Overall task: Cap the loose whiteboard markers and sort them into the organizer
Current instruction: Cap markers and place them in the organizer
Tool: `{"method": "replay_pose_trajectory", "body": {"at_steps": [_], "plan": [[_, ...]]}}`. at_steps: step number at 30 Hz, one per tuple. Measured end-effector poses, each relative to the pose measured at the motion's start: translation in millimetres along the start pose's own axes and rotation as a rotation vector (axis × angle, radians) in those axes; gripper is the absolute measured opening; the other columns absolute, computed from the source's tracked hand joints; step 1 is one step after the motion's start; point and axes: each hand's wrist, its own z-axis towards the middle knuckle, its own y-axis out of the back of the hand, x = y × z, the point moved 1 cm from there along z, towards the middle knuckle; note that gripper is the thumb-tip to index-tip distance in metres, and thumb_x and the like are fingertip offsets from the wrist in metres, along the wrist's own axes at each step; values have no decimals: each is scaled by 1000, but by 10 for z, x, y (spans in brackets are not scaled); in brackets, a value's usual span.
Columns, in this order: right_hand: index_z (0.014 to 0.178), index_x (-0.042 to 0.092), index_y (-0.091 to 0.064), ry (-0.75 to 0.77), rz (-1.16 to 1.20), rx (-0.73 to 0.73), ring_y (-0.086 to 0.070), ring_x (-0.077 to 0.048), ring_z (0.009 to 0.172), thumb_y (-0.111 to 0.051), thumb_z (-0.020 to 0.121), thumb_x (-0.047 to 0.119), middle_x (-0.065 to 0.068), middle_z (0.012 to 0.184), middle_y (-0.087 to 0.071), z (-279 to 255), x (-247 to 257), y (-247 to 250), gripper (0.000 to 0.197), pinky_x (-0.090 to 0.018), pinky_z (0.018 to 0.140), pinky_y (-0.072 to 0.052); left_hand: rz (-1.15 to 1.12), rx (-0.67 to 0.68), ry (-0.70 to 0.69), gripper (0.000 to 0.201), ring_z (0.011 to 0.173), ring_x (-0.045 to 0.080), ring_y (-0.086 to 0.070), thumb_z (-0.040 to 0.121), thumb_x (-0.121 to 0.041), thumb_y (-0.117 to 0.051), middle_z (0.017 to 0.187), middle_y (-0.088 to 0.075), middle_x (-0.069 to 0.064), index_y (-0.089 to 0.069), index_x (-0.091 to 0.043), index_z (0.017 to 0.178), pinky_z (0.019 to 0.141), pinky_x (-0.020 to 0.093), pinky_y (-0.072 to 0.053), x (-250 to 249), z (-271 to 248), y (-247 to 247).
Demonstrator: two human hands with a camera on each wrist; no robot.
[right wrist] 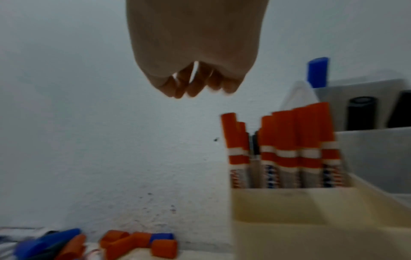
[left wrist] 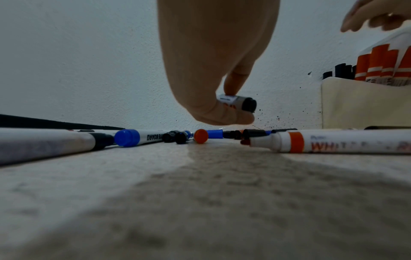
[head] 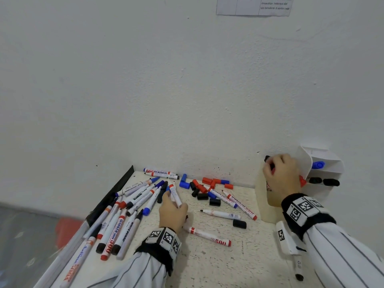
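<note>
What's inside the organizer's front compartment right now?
Capped red markers stand upright in the organizer, with a darker one among them. Their lower barrels are hidden by its front wall.

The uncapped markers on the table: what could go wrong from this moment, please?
1. The left hand pinches an uncapped marker; its exposed tip could smear ink on the table or a sleeve.
2. Loose caps of red, blue and black lie mixed by the wall, so a wrong colour could be fitted.
3. The right hand hangs over the organizer, whose red markers stand packed; reaching in might knock them.
</note>
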Motion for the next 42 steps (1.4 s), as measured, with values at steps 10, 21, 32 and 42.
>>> {"method": "replay_pose_trajectory", "body": {"at_steps": [10,21,32,42], "plan": [[91,26,-61,226,14,1519,-55,-10,79,-75,64,53,11,85,-60,-1063,1148,-430,41,-30,75,-48,-85,-158,-25,63,89,18,-60,85,-8,-58,120,-57,15,-30,-7,142,80,33,-54,19,18,36],[102,23,-56,104,87,1253,-54,-11,78,-55,87,25,1,101,-58,-908,1062,-529,16,-24,71,-51,-112,-106,52,20,88,22,-60,91,-16,-51,100,-59,11,-54,-5,107,80,37,-55,24,50,-8],[111,25,-54,51,-63,902,-46,-15,96,-55,89,15,1,106,-46,-595,301,-680,24,-21,83,-39,-138,0,79,15,70,11,-57,95,-19,-47,100,-58,7,-52,-13,106,50,15,-47,27,51,-20],[106,26,-63,90,-118,772,-53,-13,97,-48,92,28,3,110,-56,-512,451,-761,20,-28,88,-47,-57,-15,81,26,66,5,-49,91,-21,-54,92,-56,1,-55,-7,113,53,12,-38,37,36,-25]]}}
